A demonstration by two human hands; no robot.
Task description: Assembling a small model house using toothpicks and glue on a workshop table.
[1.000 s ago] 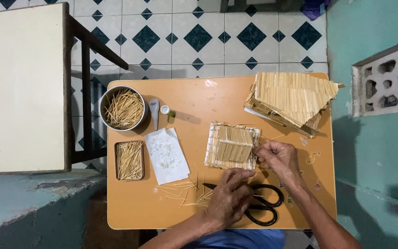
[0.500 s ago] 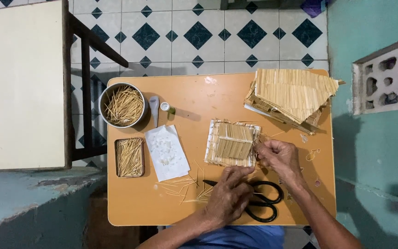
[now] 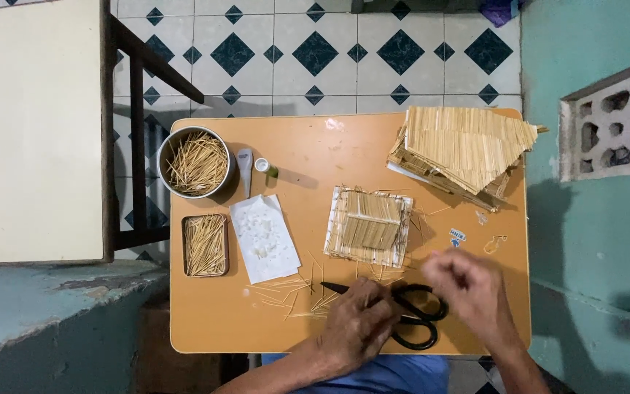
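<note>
Hands over black scissors on the orange bench

I see my left hand (image 3: pixel 359 321) resting curled on the scissors (image 3: pixel 410 317) beside loose sticks (image 3: pixel 293 295); right hand (image 3: pixel 472 288) is blurred, grip unclear; a small blue-white label (image 3: pixel 458 237) lies beside the stick panel (image 3: pixel 368 226)

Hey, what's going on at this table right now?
A person sits at an orange table doing toothpick craft. The left hand rests on black scissors near loose toothpicks; the right hand, blurred, hovers just below a small flat toothpick panel. A larger stick-built piece sits at the far right corner.
</note>
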